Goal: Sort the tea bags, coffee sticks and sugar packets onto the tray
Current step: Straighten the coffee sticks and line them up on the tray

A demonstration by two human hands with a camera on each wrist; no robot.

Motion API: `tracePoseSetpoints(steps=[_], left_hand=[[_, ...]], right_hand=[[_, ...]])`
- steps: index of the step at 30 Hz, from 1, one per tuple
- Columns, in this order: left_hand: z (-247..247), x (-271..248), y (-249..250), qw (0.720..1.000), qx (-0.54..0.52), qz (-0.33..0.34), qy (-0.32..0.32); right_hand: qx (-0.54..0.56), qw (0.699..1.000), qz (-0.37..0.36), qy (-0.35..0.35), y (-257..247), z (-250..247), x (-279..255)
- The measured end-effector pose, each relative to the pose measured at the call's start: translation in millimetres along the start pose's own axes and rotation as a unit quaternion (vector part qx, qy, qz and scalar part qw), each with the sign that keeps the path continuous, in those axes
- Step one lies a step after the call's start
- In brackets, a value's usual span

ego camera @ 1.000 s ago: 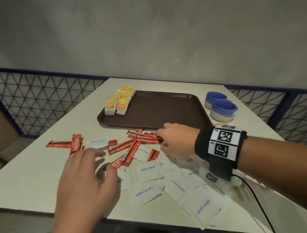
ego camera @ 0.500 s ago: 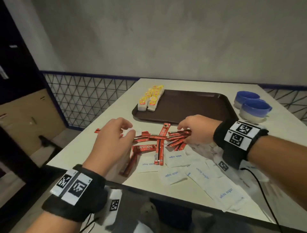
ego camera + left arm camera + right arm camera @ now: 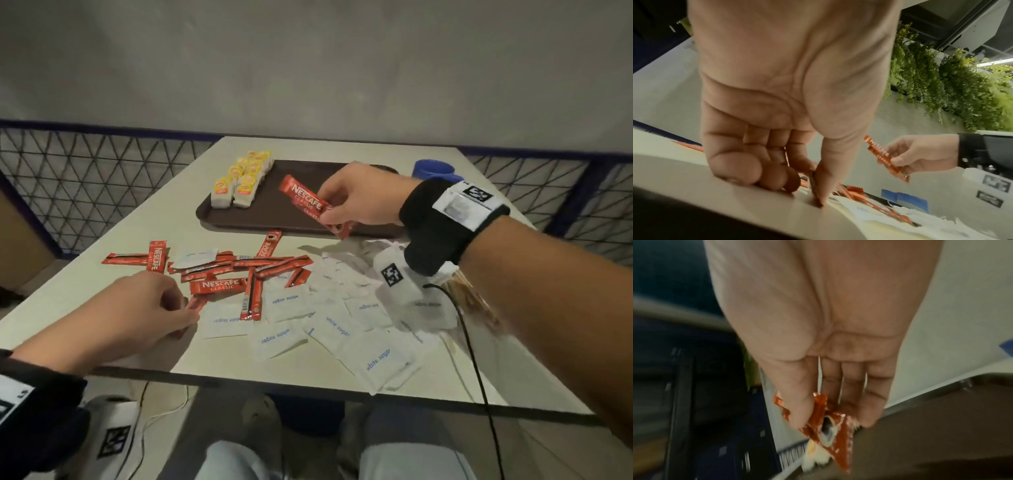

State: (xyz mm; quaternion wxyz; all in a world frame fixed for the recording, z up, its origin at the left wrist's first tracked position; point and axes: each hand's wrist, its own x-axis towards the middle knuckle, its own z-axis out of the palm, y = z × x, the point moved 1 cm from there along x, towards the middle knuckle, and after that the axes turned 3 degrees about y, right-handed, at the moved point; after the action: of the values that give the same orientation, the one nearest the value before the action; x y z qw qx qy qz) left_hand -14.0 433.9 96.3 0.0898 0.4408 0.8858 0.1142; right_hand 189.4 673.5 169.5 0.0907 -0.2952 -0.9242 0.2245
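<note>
Coffee sticks [image 3: 310, 202] between right fingers [image 3: 337, 196].

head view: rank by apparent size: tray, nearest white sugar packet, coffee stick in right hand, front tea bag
1. tray, clearly largest.
2. nearest white sugar packet, though nearness to the camera inflates it.
3. coffee stick pinched in the right hand: longer than the packet but narrower, so 2 and 3 are close.
4. front tea bag.

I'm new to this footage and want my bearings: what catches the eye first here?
The right hand stands out, holding a few red coffee sticks above the brown tray, where yellow tea bags sit in rows at the far left corner. Nearer, red sticks and white sugar packets lie scattered on the table, the left hand among them.
</note>
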Motion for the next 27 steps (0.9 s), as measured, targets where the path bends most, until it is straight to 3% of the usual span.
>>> tracePoseSetpoints(steps=[2,4,8,13,17,20,23,27], left_hand=[[-3,6,1,1.0,0.004,0.001,-0.003],[-11,15,-4,0.999,-0.033,-0.002,-0.01],[-45,39,7,0.974,-0.224,0.027,0.037],[-61,71,89,0.888,-0.44,0.124,-0.046],[-50,110,143,0.809,-0.541,0.185,-0.136],[-43,136,173,0.762,-0.589,0.224,-0.152],[-31,149,191,0.726,-0.618,0.25,-0.165],[-15,158,196,0.707,-0.64,0.25,-0.17]], right_hand=[[0.119,0.992,0.049,0.005,12,-12,-16],[0.253,0.963,0.096,0.0,22,-19,-29],[0.386,0.92,0.069,0.007,33,-21,-29],[0.429,0.903,-0.001,0.023,19,-21,9],[0.457,0.886,-0.032,0.064,26,-41,26],[0.463,0.881,-0.034,0.086,47,-59,27],[0.447,0.892,-0.017,0.064,66,-70,24],[0.434,0.901,-0.012,-0.007,79,-71,24]])
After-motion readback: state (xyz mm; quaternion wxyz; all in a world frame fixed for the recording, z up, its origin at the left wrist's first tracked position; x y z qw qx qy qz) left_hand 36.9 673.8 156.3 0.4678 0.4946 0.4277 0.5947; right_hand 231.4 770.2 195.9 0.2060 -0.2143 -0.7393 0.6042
